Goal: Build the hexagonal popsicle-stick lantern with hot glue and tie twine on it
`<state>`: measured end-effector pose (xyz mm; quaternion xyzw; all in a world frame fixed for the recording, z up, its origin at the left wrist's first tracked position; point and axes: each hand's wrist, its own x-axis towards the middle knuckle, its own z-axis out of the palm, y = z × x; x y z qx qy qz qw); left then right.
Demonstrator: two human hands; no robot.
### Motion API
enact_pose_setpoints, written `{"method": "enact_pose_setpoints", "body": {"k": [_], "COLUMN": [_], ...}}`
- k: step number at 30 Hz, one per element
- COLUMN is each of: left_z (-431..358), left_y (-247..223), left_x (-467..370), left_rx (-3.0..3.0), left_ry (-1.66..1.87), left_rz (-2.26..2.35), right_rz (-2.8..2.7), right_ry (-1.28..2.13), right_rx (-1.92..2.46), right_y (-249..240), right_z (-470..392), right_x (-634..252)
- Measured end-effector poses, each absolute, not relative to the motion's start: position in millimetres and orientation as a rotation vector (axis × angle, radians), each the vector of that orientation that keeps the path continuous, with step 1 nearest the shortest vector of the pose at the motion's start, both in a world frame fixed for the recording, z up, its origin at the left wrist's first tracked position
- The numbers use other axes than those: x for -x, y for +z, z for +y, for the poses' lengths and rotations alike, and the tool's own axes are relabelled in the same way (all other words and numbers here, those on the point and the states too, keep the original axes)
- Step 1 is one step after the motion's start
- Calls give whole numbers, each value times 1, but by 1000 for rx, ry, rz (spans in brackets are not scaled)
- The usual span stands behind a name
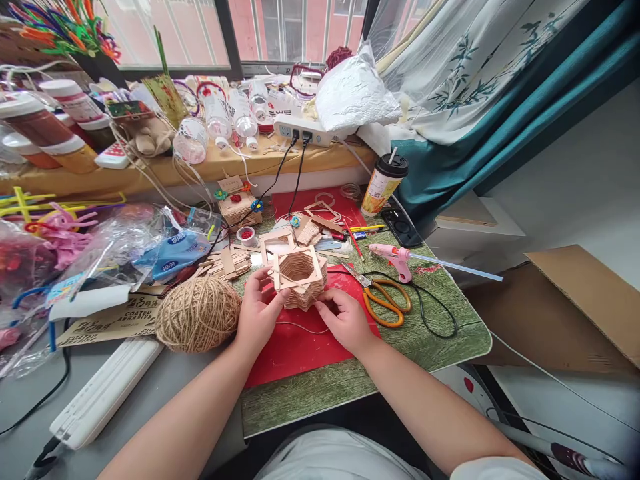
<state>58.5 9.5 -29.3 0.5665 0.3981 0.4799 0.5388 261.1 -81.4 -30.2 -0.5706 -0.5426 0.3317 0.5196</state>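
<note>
A holder built of stacked craft sticks point(304, 293) stands over a red sheet point(295, 353), its layers turned into a star-like ring round an open middle. My left hand point(260, 307) grips its left side, thumb at the front and fingers behind. At the lower right corner, my right hand point(345, 319) pinches the stack between thumb and fingers. A length of twine point(303, 327) lies on the red sheet just in front. Right of the hands are orange-handled scissors point(387, 300), blades partly apart, and a pink glue gun point(395, 259) with a clear glue stick in it.
A ball of jute twine point(199, 313) sits close to my left forearm. Loose craft sticks point(227, 264), a small tub of red beads point(246, 235) and a decorated stick box point(240, 205) lie behind. A lidded cup point(384, 183) and a phone point(401, 227) stand at the back right.
</note>
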Motion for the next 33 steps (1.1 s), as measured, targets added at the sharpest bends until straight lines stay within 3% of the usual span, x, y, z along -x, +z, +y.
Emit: {"method": "enact_pose_setpoints", "body": {"k": [33], "left_z": [12], "left_y": [-29], "left_x": [-59], "left_rx": [-1306], "left_ry": [1184], "left_rz": [911], "right_rz": [-1346], "right_ry": [761], "right_rx": [1319], "right_y": [-30], "right_z": [-85], "right_x": [-263]}}
